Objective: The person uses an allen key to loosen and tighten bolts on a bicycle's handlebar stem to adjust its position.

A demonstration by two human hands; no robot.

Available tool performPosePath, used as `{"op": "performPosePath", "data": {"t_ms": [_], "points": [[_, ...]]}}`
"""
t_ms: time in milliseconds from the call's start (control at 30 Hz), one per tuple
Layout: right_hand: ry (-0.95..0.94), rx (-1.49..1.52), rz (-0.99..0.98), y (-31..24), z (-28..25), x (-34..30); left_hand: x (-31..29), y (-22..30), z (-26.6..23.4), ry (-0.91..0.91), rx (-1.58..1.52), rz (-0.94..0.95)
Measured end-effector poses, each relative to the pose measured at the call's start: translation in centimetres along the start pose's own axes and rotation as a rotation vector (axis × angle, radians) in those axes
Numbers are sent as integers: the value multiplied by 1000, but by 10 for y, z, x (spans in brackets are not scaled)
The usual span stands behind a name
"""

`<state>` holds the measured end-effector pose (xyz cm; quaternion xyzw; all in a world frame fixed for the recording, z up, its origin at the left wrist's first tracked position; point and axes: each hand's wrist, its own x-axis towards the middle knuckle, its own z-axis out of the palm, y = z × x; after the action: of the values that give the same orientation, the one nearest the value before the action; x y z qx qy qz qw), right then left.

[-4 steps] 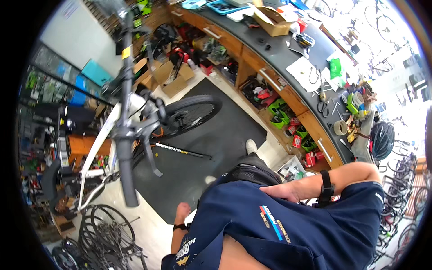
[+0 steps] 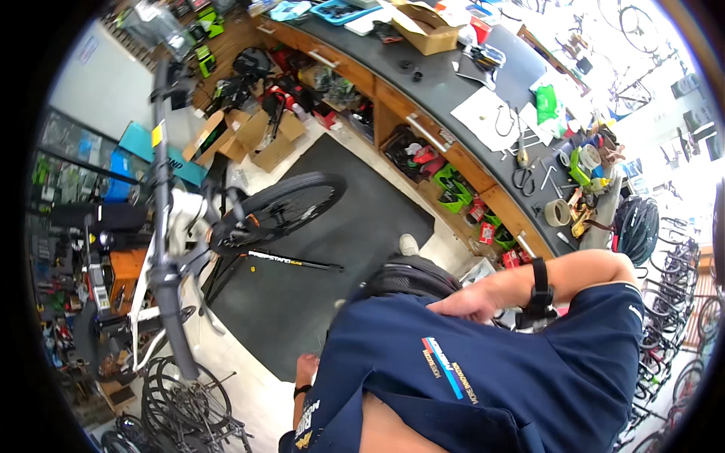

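My right arm (image 2: 574, 275), with a black band at the wrist, is bent across my body. My right hand (image 2: 470, 300) lies against the waist of my dark blue shirt (image 2: 423, 347); most of its fingers are hidden. My left hand (image 2: 306, 368) hangs low at my left side, next to the floor mat's edge. Its fingers are small and partly turned away, so I cannot tell what they do. Nearest on the left stands a white bicycle (image 2: 149, 302), its black handlebar (image 2: 170, 302) reaching toward me. The front wheel (image 2: 302, 204) rests over the dark mat (image 2: 302, 309).
A long workbench (image 2: 423, 83) curves along the right, bearing scissors (image 2: 524, 177), a tape roll (image 2: 558, 213) and an open cardboard box (image 2: 427, 29). A black stand leg (image 2: 294, 260) lies on the mat. Loose wheels (image 2: 181, 400) pile at lower left. A helmet (image 2: 636, 230) hangs at the bench end.
The view has shifted, so the bench and bicycle appear farther left. The handlebar has slid left most. My left hand appears slightly lower; my right hand stays at my waist.
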<state>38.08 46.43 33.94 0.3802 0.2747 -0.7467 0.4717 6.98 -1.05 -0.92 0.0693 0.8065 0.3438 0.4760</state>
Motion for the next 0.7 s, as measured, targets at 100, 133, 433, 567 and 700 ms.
{"op": "performPosePath", "data": {"t_ms": [100,133,433,567,700], "points": [[21,-803,59,-20,-82,-29,-7,27,55,-20,154,-49],[-45,-893,-25,-33,-93,-39,-16,37,65,-24,210,-72],[1632,-763,-748,-22,-299,-84,-24,154,135,-53,320,-95],[1825,-406,-628,20,-384,-101,-12,197,140,-23,331,-76],[1955,-240,-389,72,-411,-116,-8,208,145,-11,330,-86]]}}
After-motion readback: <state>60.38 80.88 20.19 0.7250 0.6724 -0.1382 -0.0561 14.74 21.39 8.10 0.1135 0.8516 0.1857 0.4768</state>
